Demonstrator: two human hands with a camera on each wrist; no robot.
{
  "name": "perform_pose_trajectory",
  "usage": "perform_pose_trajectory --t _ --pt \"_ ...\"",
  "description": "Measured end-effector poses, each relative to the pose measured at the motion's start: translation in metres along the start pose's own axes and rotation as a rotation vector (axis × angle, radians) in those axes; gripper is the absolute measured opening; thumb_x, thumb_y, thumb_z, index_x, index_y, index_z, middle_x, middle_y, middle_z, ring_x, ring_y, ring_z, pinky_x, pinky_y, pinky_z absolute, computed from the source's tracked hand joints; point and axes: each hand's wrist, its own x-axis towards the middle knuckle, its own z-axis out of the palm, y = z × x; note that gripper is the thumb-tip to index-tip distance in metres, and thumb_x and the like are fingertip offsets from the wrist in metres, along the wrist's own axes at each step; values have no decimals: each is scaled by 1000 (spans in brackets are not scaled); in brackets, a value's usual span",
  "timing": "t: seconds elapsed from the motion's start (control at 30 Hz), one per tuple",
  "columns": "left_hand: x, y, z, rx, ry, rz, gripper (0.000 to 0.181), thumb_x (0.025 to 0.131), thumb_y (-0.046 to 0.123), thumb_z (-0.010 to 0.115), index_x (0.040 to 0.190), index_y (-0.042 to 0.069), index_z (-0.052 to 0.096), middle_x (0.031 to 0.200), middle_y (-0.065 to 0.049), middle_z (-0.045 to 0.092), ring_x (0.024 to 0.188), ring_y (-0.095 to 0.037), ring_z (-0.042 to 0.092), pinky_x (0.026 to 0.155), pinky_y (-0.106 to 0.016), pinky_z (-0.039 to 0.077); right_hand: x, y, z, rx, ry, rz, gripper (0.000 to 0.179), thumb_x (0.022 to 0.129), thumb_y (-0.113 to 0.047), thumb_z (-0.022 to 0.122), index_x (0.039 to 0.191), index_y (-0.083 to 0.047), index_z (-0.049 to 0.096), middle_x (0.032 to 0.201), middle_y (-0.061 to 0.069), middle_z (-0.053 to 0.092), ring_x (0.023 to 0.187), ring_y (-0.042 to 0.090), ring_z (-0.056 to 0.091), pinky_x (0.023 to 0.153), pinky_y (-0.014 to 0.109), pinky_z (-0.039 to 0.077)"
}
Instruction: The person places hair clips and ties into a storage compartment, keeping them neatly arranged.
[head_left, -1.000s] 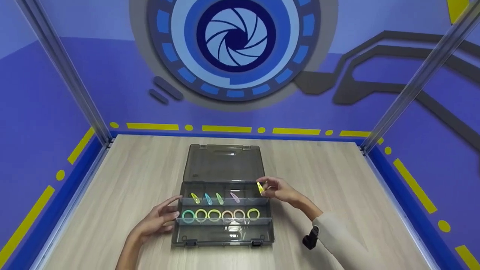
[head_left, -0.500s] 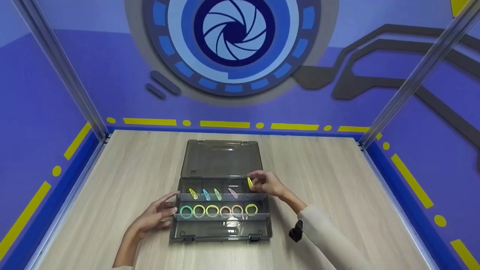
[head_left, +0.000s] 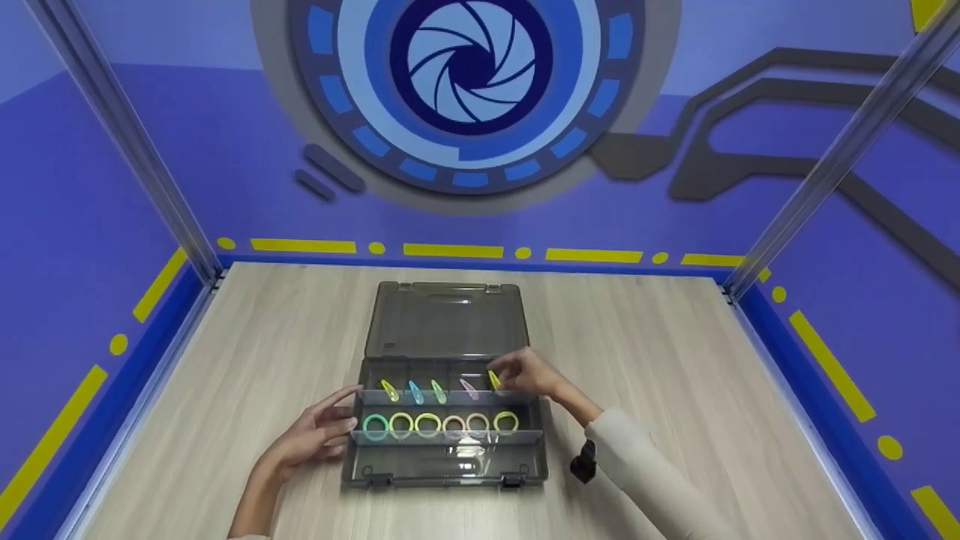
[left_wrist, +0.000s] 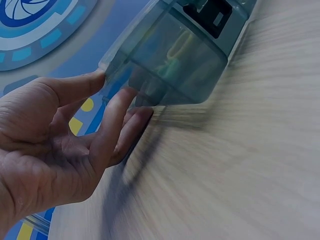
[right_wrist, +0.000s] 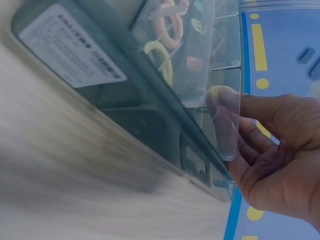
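A smoky see-through organizer box (head_left: 416, 463) lies with its lid (head_left: 448, 321) folded back. My right hand (head_left: 531, 373) pinches a yellow hair clip (head_left: 493, 379) inside the right end of the back row. Left of it, several hair clips stand along that row, among them a pink one (head_left: 469, 388) and a blue one (head_left: 415, 392). The middle row holds several coloured rings that look like hair ties (head_left: 427, 425). With its fingertips, my left hand (head_left: 309, 439) touches the box's left side. In the right wrist view, a clear divider partly covers the right fingertips.
The box rests on a pale wooden table (head_left: 637, 337). Blue printed panels (head_left: 247, 172) and metal posts (head_left: 142, 142) surround the table. A black device (head_left: 583, 462) hangs at the right wrist. The front row of the box shows only its bare floor.
My right hand has moved left and down with the yellow hair clip, from the box's right edge into the back row's right end. The left hand stays at the box's side.
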Motion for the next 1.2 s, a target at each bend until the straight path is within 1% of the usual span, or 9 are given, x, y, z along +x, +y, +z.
perform_pose_trajectory --t 0.07,0.2,0.3,0.43,0.6,0.7,0.77,1.0,1.2 --pt "0 1 -1 0 2 0 67 103 24 62 161 18 31 149 -29 44 110 -21 60 77 -27 56 2 -2 1 -8 -13 12 34 81 19 67 115 18 68 82 22 75 69 10 62 58 13 42" --pt "0 1 0 -14 21 -19 66 102 24 64 161 19 34 147 -27 44 103 -18 61 71 -24 55 6 -3 3 -132 5 33 34 78 20 64 110 15 71 78 23 72 63 4 51 57 14 37" --pt "0 0 2 -27 29 -32 66 101 25 65 160 20 35 146 -25 45 101 -17 61 70 -23 56 7 -4 7 -247 38 99 35 75 18 65 106 8 76 75 17 73 61 5 46 56 16 34" --pt "-1 -1 2 -36 29 -44 67 101 25 64 161 21 34 146 -24 46 104 -18 61 72 -24 56 10 -7 13 -352 71 209 37 74 13 66 103 -4 81 82 10 78 61 10 47 53 21 33" --pt "0 0 1 -34 18 -29 67 102 24 64 161 20 33 147 -25 46 100 -16 60 69 -22 54 12 -10 17 -458 95 289 27 74 5 76 95 -10 84 86 5 80 67 15 61 59 31 51" --pt "0 0 0 -33 9 -18 67 102 22 63 161 19 32 148 -26 45 94 -14 58 67 -21 52 14 -10 18 -474 87 312 22 74 3 79 92 -10 84 84 5 80 74 19 70 68 38 58" --pt "0 0 0 -35 4 -13 66 103 21 62 161 19 32 148 -27 45 92 -13 56 66 -21 51 14 -10 18 -478 86 310 22 74 4 78 91 -9 84 84 5 80 73 18 69 68 38 58" --pt "0 0 1 -42 -6 -14 66 103 21 61 161 19 32 147 -26 45 102 -16 58 69 -21 53 14 -10 17 -466 79 295 19 77 2 79 91 -10 84 88 6 80 64 15 48 59 33 48" --pt "0 1 0 -9 8 -4 66 103 25 62 161 19 31 148 -27 45 112 -22 62 77 -27 56 15 -12 18 -491 105 315 17 77 3 77 90 -6 83 91 10 80 68 18 61 68 43 58"
